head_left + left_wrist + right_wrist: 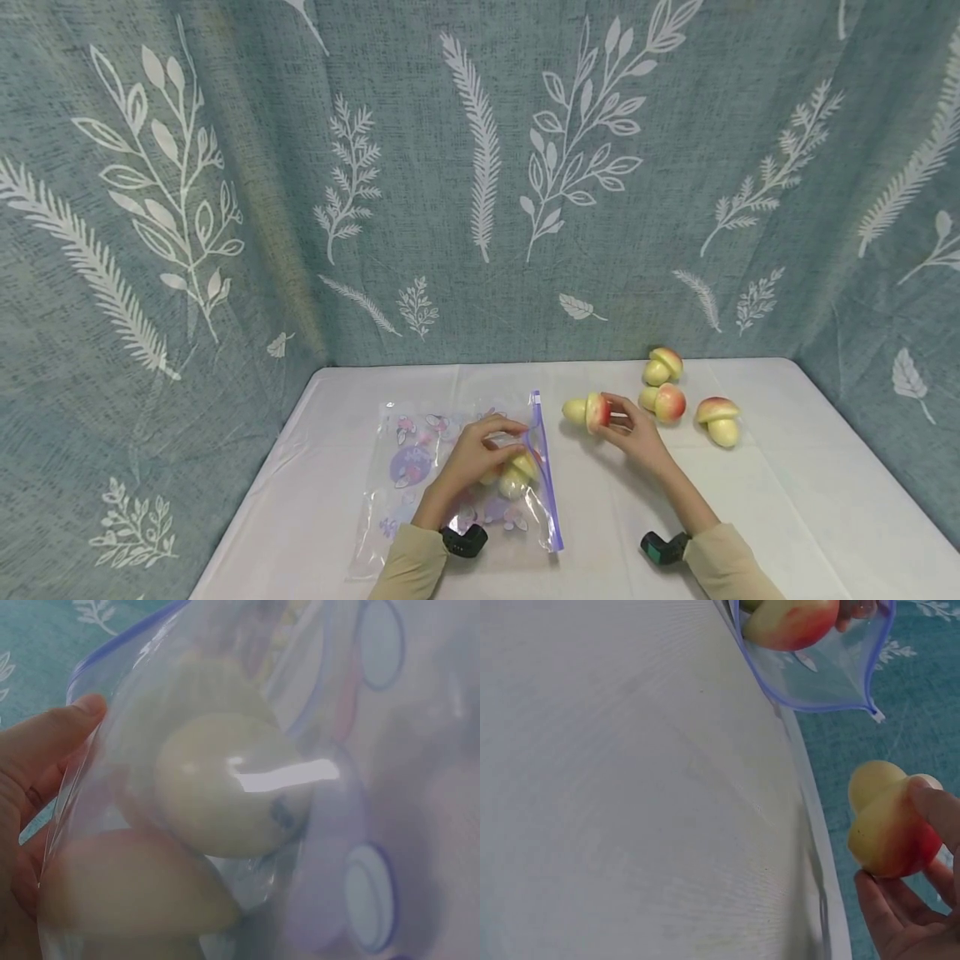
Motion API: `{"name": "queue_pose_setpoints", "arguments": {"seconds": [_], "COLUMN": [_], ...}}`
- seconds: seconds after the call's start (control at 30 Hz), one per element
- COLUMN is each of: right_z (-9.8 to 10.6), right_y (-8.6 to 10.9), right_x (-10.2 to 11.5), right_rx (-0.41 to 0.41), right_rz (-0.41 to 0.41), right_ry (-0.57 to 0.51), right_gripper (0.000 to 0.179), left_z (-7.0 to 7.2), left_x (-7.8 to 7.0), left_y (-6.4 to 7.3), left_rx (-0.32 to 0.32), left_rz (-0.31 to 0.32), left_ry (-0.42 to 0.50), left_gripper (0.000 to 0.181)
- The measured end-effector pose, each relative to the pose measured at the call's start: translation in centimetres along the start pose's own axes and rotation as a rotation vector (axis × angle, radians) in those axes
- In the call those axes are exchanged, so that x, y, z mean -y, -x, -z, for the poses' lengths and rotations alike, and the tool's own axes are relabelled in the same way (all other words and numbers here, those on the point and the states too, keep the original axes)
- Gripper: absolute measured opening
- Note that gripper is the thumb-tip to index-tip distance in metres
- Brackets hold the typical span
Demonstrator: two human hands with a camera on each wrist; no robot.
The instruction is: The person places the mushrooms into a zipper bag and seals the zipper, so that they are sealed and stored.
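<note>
Right grip (636, 435) is closed around a toy mushroom (587, 411), left grip (476, 454) pinches the bag (382, 508); bagging seems the step, next needs mouth (555, 515) wide

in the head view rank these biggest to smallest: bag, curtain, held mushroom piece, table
1. Curtain
2. Table
3. Bag
4. Mushroom piece, held in the right hand

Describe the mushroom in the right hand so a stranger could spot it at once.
On the white table, find the clear bag with the purple edge. Just right of that edge, the right hand holds the mushroom, yellow stem toward the bag. It alone is held outside the bag; three others lie farther right.
</note>
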State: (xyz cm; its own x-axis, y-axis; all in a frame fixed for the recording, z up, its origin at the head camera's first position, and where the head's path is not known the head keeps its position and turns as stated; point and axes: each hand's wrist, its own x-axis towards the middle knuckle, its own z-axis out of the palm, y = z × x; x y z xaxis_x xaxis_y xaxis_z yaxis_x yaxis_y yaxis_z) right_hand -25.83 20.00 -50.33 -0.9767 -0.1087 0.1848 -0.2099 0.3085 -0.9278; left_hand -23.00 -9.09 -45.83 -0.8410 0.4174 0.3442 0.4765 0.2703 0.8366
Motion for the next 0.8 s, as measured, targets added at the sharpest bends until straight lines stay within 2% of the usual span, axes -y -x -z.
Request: {"name": "queue_pose_setpoints", "arguments": {"seconds": [0.07,0.2,0.6,0.8], "right_z": [0.0,-0.1,-0.2,-0.2], "right_y": [0.2,0.5,1.3,1.7], "right_x": [0.1,0.3,0.6,1.2], "right_rx": [0.008,0.023,0.078,0.098], "right_rz": [0.000,-0.006,-0.007,0.017], "right_ry": [-0.003,-0.031,-0.050,-0.065], "right_gripper": [0.059,0.060,0.059,0.058], "left_z": [0.3,0.5,0.4,0.4], "left_x": [-0.8,-1.3,-0.9,-0.9], "left_y": [0.1,0.1,0.0,0.0], "left_rx": [0.009,0.018,0.022,0.022], "left_rz": [0.002,0.010,0.007,0.015], "left_ry": [0.000,-0.007,0.007,0.011], "left_gripper": [0.026,0.025,0.026,0.026]}}
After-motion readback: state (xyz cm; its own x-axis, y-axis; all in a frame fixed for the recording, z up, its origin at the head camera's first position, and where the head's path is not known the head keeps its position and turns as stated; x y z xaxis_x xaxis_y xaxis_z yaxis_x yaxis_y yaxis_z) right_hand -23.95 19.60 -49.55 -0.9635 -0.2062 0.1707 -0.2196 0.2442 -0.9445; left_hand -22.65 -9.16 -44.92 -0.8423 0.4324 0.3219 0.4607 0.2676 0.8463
